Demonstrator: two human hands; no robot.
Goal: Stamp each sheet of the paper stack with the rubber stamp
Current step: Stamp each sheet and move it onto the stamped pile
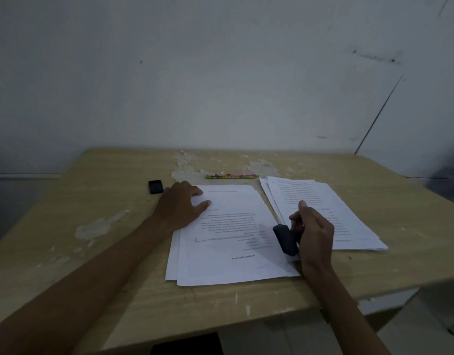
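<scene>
My left hand (181, 206) lay flat, pressing the paper stack (228, 234); my right hand (314, 231) held a clenched grip round the tilted stamp (286, 239).

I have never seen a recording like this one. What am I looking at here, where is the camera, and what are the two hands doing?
There is no machine here. A person wears one wide camera on the head, so you look forward and down along both bare arms onto a wooden table.

The left hand rests with spread fingers on the near paper stack, at its far left corner. The right hand holds a dark rubber stamp, tilted, over the right edge of that stack. I cannot tell if the stamp touches the paper.

A second paper pile lies to the right. Farther back lie a colourful pencil and a small black object, perhaps the stamp's cap or ink pad.
</scene>
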